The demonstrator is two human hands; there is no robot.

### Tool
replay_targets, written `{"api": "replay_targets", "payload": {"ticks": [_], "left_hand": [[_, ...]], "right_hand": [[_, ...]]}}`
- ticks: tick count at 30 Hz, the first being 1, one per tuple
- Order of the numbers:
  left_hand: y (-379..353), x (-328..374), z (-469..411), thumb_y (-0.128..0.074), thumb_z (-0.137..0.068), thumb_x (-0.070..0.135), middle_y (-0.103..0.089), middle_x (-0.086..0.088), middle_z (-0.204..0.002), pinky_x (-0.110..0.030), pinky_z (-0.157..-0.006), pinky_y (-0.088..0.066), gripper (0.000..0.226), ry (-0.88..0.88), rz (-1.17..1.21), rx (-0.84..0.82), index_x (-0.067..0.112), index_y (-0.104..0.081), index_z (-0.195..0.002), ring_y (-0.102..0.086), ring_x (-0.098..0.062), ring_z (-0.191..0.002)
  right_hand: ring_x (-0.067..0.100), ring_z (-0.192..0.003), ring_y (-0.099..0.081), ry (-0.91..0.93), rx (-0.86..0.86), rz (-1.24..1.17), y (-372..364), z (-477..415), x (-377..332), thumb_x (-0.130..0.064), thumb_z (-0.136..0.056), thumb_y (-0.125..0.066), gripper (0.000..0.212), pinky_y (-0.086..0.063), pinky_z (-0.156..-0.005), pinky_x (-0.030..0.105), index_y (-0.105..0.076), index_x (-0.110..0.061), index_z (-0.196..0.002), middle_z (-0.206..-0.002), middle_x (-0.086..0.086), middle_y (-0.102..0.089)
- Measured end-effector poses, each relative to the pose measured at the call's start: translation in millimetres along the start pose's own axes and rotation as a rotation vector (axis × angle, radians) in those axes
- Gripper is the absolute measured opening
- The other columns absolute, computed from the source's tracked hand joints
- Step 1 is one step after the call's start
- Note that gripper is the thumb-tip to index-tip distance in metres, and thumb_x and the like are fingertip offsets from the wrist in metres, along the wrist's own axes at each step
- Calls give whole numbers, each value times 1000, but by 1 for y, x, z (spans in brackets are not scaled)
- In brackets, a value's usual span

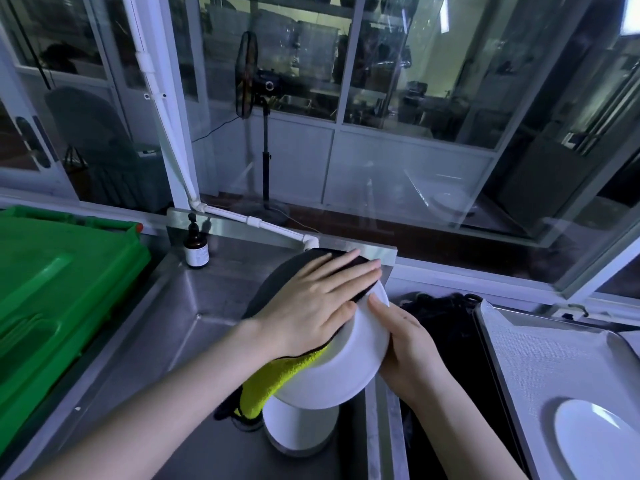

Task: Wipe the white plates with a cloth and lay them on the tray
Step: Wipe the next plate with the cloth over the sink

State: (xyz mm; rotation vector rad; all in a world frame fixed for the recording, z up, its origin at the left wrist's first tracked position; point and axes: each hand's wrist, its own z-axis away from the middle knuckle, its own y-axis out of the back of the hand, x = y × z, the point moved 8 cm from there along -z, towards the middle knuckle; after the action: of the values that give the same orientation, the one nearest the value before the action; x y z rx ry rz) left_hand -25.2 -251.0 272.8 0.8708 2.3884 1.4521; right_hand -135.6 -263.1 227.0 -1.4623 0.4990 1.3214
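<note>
Left hand: the left hand point(311, 306) lies flat with straight fingers and presses the cloth point(277, 379) against the face of the plate point(349, 362). The spread palm likely puts the rubbing pressure over a wide patch.
Right hand: the right hand point(405, 344) grips the plate by its right rim. The thumb is on the front and the fingers are hidden behind, probably bracing against the left hand's push.
Plate: it is between the two hands, tilted on edge, with its face turned towards the left hand.
Cloth: the dark side shows under the left hand. A yellow fold hangs below the wrist, over the stack point(298, 431).
Stack: more white plates stand directly beneath the hands in the sink point(156, 341), presumably waiting their turn.
Tray: the tray point(519, 358) is to the right of the right hand, beyond a dark basin point(450, 323). A wiped plate point(602, 434) lies at its near end, with bare surface beyond it.
Edges: the sink's steel rim and the tray's raised lip lie between the hands and the tray, so the plate would need lifting over both.
Room: the way is open rightward. A green crate point(52, 289) sits close on the left, and a bottle point(196, 247) stands well beyond the left hand.
</note>
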Motion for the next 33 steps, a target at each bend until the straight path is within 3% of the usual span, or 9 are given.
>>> {"api": "replay_targets", "payload": {"ticks": [3, 5, 10, 14, 17, 22, 27, 30, 33], "left_hand": [[3, -14, -1, -36, -105, 21, -22, 8, -162, -38, -122, -17, 51, 25, 86, 11, 18, -29, -155, -12, -11, -151], [10, -43, 6, -35, -104, 18, -25, 4, -161, -38, -122, -19, 49, 185, 217, 89, 13, -30, -153, -17, -11, -151], [4, -60, 41, -31, -102, 16, -21, 8, -162, -38, -123, -16, 52, 443, 478, 259, 16, -26, -153, -13, -7, -151], [-5, -10, 55, -22, -105, 29, -22, 3, -163, -51, -120, -20, 52, 415, 256, 389, 14, -29, -154, -14, -23, -152], [-17, 20, 45, -21, -104, 32, -17, 5, -165, -53, -118, -21, 54, 407, 74, 323, 15, -27, -155, -12, -25, -152], [-20, 31, 18, -27, -103, 33, -18, 5, -164, -44, -119, -23, 55, 345, -88, 201, 16, -28, -155, -19, -18, -151], [-20, 12, 18, -25, -105, 33, -17, 3, -164, -40, -121, -22, 55, 284, -17, 170, 14, -21, -156, -17, -16, -151], [-20, -18, 29, -23, -103, 31, -20, 1, -163, -45, -120, -23, 55, 377, 137, 195, 12, -23, -155, -18, -17, -151], [-29, -13, 34, -19, -105, 33, -20, 2, -163, -46, -119, -24, 54, 309, 152, 175, 14, -24, -155, -15, -15, -151]], "right_hand": [[39, -111, -67, -5, -7, 14, -2, 0, 0, -28, -89, -67, 42, -57, -91, 39, -70, 5, -114, -120, 29, -67], [36, -107, -69, 10, 2, 1, -1, 0, -7, -30, -85, -69, 44, -59, -83, 35, -72, 4, -112, -118, 27, -69], [35, -114, -66, 81, 52, -33, 14, -2, -27, -39, -87, -65, 44, -58, -89, 41, -73, -7, -117, -124, 21, -68], [30, -121, -63, 105, 55, -200, 11, -8, -29, -40, -95, -54, 49, -56, -93, 41, -64, -7, -129, -131, 17, -65], [32, -126, -59, 70, 77, -262, 4, -13, -20, -39, -99, -48, 52, -45, -106, 47, -54, -4, -137, -134, 20, -62], [25, -124, -62, 1, 128, -337, -6, -13, 6, -37, -95, -54, 52, -41, -110, 39, -58, -5, -135, -133, 14, -64], [28, -128, -59, 32, 137, -313, -4, -11, 3, -33, -101, -44, 48, -43, -110, 42, -55, -3, -138, -136, 16, -62], [37, -128, -56, 43, 178, -268, 3, -8, 2, -35, -98, -50, 53, -40, -111, 51, -52, 0, -138, -136, 23, -60], [39, -127, -56, 57, 240, -232, 14, -7, 8, -37, -96, -52, 55, -40, -111, 53, -55, 0, -136, -133, 25, -61]]}}
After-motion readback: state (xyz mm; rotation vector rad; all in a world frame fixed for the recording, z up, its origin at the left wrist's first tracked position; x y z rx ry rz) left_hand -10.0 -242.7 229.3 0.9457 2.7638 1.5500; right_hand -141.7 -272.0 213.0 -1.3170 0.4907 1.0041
